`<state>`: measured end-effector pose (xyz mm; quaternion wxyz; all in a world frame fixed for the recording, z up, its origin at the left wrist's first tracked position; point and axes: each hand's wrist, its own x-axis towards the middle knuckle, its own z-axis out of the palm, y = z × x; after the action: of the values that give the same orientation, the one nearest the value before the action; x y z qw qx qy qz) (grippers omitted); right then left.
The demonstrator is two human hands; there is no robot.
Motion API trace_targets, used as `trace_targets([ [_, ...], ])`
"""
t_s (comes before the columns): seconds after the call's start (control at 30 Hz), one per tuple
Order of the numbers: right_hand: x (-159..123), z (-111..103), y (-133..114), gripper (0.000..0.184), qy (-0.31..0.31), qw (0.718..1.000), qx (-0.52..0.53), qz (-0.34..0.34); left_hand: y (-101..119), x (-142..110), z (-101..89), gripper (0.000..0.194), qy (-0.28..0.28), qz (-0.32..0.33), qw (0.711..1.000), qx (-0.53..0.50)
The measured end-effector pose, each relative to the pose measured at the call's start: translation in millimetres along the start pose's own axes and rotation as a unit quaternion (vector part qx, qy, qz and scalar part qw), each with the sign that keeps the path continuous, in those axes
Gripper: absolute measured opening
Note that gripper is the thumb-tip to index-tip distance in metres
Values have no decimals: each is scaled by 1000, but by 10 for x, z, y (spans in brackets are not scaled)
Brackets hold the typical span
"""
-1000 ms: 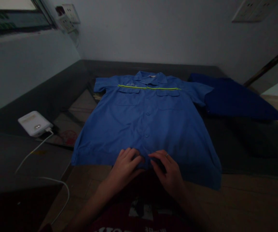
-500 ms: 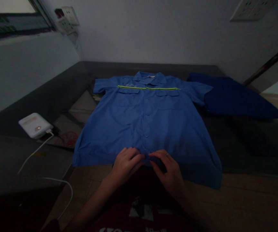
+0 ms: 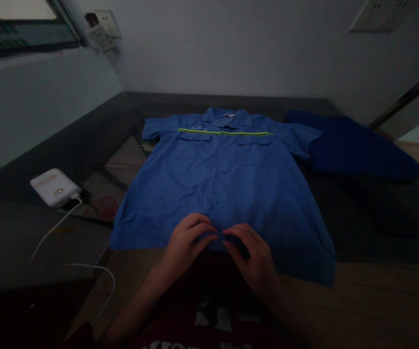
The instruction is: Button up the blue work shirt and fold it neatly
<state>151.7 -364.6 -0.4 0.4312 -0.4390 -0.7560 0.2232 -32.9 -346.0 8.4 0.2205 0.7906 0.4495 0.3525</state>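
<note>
A blue short-sleeved shirt (image 3: 195,179) lies front side up on the dark table, its collar away from me. It has a yellow-green stripe across the chest, two flap pockets and a row of buttons down the middle. At the bottom of the front opening, my left hand (image 3: 189,237) pinches the shirt's edge between thumb and fingers. Close beside it, my right hand (image 3: 251,252), with a ring on one finger, pinches the same edge. The fingers hide whatever small part of the placket lies between them.
A folded dark blue cloth (image 3: 362,148) lies at the right, partly under the shirt's sleeve. At the left sits a white power bank (image 3: 55,188) with a white cable (image 3: 55,225) trailing over the table's front edge. Wall sockets (image 3: 377,17) are above the dark table (image 3: 369,218).
My left hand's fingers have lifted slightly and shifted, with the thumb now nearer the right fingertips. My right hand stays almost in place, and the shirt lies as before.
</note>
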Motion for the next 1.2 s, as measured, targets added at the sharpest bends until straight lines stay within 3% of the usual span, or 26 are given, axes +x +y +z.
trace_targets([
  [0.4, 100, 51, 60, 8, 15, 998, 17, 54, 64, 52, 43, 10, -6, -29, 998, 53],
  [0.63, 107, 41, 30, 3, 24, 997, 27, 64, 164, 3, 3, 13, 61, -71, 992, 87],
  [0.73, 95, 46, 24, 4, 31, 997, 29, 58, 188, -20, -3, 21, 26, -101, 989, 101],
  [0.87, 67, 59, 24, 6, 29, 999, 29, 34, 193, -17, 30, 17, -24, -125, 987, 98],
  [1.2, 49, 78, 10, 6, 46, 998, 25, 17, 219, -14, 22, 14, -44, -157, 985, 53],
])
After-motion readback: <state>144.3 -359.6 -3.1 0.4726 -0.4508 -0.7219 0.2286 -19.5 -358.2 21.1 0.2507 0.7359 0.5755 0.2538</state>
